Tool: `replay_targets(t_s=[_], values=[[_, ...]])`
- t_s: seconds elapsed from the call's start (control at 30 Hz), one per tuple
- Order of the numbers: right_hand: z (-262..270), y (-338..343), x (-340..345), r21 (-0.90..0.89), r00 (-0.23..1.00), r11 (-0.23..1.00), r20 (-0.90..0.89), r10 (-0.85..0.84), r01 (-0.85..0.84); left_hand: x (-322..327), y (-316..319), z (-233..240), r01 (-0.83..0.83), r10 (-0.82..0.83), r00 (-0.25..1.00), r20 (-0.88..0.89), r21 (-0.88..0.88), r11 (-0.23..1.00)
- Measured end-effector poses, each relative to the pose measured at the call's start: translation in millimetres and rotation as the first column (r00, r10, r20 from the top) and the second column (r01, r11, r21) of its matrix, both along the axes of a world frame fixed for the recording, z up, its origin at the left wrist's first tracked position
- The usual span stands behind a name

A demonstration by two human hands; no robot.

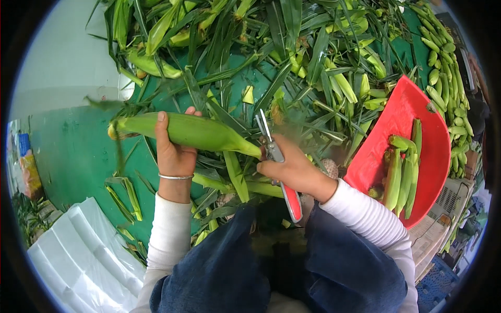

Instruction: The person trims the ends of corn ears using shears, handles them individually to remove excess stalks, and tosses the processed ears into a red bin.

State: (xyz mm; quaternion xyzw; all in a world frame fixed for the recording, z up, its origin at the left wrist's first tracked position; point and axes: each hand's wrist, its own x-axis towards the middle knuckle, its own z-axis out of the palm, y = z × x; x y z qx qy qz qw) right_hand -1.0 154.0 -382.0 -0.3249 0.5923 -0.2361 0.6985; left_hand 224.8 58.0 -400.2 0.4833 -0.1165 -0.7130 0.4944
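Note:
My left hand (175,152) grips an ear of corn (191,130) in its green husk, lying roughly level across the palm. Its silk end points left and its narrow stem end points right. My right hand (293,164) holds pruning shears (280,152) with a red handle, whose blades point up and away from me. The shears are beside the stem end; whether they touch it I cannot tell. Around both hands, cut husk leaves (235,172) cover the green floor (78,156).
A red plastic scoop-shaped container (430,156) holding several husked-down ears (401,176) stands at my right. Beyond it lie many green pods (446,90). A heap of leaves (282,39) spreads ahead. White plastic sheeting (86,254) is at lower left, a blue crate (436,283) at lower right.

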Motion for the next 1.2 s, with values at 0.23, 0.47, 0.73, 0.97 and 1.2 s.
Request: replay_targets(t_s=[0.23,0.47,0.73,0.97,1.2], values=[[-14,19,11,0.034,0.99,0.994,0.1,-0.102,0.099,23,4,-7,0.067,-0.075,0.986,-0.15,-0.056,0.996],[-16,17,24,-0.098,0.995,0.992,-0.063,0.072,-0.078,4,21,-4,-0.133,0.136,0.975,0.175,-0.029,0.991],[-16,14,19,-0.16,0.994,0.986,-0.087,-0.063,0.048,-8,38,-2,-0.078,0.074,0.993,0.092,0.047,0.996],[3,-4,-5,0.12,0.818,0.896,0.369,-0.44,0.428,10,31,-12,0.109,-0.102,0.976,-0.193,0.025,0.994],[8,9,13,-0.331,0.998,0.943,-0.06,0.023,-0.042,-10,35,-22,0.167,-0.153,0.91,-0.384,0.004,0.986]])
